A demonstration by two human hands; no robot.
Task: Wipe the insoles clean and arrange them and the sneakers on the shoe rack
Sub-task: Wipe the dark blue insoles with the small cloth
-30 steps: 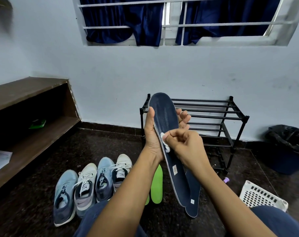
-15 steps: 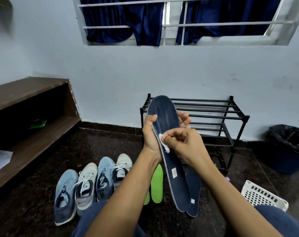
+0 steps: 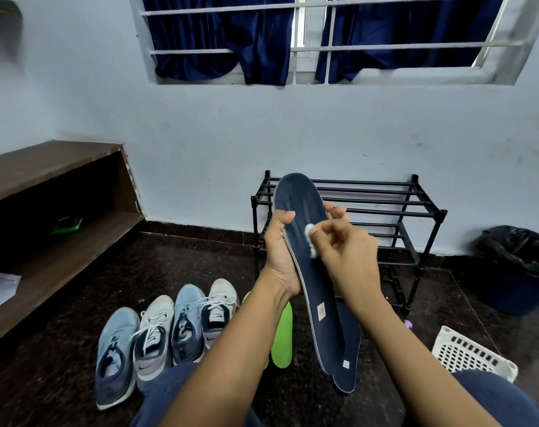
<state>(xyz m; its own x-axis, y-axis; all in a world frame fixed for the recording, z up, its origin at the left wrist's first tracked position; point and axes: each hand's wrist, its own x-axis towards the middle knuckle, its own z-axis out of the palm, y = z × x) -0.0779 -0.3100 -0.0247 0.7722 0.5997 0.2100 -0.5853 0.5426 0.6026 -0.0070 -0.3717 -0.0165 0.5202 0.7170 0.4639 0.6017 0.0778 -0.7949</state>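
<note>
My left hand [image 3: 280, 252] grips a dark blue insole [image 3: 305, 229] upright in front of me, thumb on its face and fingers behind. My right hand [image 3: 345, 257] pinches a small white wipe [image 3: 310, 241] against the insole's middle. A second dark blue insole [image 3: 346, 355] lies on the floor below it. Green insoles [image 3: 283, 334] lie on the floor beside my left forearm. Several sneakers [image 3: 157, 334], blue and white, stand in a row at the lower left. The black metal shoe rack [image 3: 410, 211] stands against the wall behind my hands.
A brown wooden shelf unit [image 3: 55, 195] runs along the left wall. A black-lined bin [image 3: 517, 266] sits at the right, and a white perforated basket [image 3: 468, 352] stands near my right knee. The floor is dark speckled stone.
My right hand has slid the white wipe up the insole toward its toe end. The left hand keeps the insole in about the same place.
</note>
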